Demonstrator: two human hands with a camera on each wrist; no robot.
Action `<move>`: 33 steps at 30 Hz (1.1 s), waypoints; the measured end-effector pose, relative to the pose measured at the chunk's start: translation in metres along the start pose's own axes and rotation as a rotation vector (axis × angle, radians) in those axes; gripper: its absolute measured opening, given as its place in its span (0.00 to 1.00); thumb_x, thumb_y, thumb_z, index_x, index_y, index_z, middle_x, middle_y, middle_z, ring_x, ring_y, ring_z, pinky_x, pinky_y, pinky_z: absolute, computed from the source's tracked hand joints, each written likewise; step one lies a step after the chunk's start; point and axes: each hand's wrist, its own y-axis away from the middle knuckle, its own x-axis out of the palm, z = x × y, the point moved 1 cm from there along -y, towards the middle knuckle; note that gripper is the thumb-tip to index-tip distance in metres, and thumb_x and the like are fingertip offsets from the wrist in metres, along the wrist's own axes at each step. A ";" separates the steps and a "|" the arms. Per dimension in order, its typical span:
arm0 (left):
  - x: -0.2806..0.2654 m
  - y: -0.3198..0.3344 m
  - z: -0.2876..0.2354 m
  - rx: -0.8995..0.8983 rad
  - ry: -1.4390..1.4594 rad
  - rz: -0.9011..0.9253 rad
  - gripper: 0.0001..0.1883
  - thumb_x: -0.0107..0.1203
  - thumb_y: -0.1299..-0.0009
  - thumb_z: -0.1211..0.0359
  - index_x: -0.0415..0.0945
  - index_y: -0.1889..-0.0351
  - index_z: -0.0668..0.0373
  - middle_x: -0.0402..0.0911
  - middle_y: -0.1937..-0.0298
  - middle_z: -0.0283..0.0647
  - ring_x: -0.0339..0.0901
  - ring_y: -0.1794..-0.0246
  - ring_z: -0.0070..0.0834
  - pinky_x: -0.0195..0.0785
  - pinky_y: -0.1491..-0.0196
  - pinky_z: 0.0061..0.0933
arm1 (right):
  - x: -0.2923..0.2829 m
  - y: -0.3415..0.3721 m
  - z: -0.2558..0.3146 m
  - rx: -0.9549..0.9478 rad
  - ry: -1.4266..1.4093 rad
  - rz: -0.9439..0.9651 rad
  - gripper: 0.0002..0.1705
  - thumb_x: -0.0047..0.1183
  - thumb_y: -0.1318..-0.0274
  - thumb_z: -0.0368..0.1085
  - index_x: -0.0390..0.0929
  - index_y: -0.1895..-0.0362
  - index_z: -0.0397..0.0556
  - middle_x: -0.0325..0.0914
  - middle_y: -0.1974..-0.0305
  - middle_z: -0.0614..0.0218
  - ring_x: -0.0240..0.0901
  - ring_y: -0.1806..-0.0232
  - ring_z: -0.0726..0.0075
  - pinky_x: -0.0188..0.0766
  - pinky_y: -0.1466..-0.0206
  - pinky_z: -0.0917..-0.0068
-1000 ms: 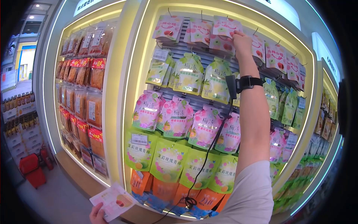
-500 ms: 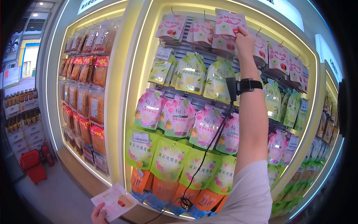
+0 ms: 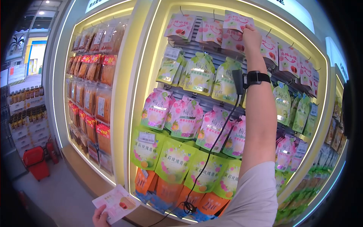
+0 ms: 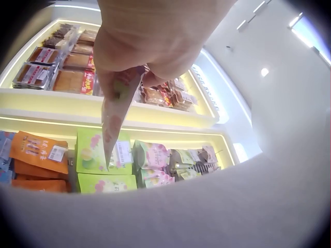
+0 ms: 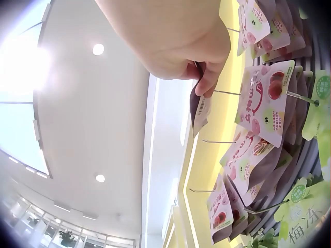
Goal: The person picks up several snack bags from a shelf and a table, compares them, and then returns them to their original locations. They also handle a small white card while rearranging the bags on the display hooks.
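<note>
At the top row of the rack, my right hand pinches a pink pouch by its side edge. It overlaps another pink pouch behind it. The right wrist view shows the gripped pouch edge-on between thumb and fingers, close to the tip of a metal hook. Low at the left, my left hand holds a pink-and-white flat pouch by a corner. From the left wrist, that pouch hangs edge-on below the fingers.
Rows of green jelly pouches, pink jelly pouches and lime-green bags hang below. A black cable trails from the right wrist mount. Packaged brown snacks fill the left rack. A red bin stands on the floor.
My right hand has raised the pink pouch slightly, showing more of its front above the pouch behind. The head view has shifted so the racks sit further right. The left hand keeps its pouch.
</note>
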 end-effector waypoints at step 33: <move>0.021 0.008 0.022 -0.051 0.064 0.001 0.18 0.41 0.33 0.77 0.66 0.45 0.73 0.73 0.50 0.50 0.73 0.51 0.32 0.66 0.47 0.27 | -0.010 -0.020 -0.022 -0.025 0.294 0.066 0.16 0.43 0.50 0.27 0.77 0.57 0.38 0.76 0.60 0.57 0.77 0.72 0.71 0.73 0.76 0.79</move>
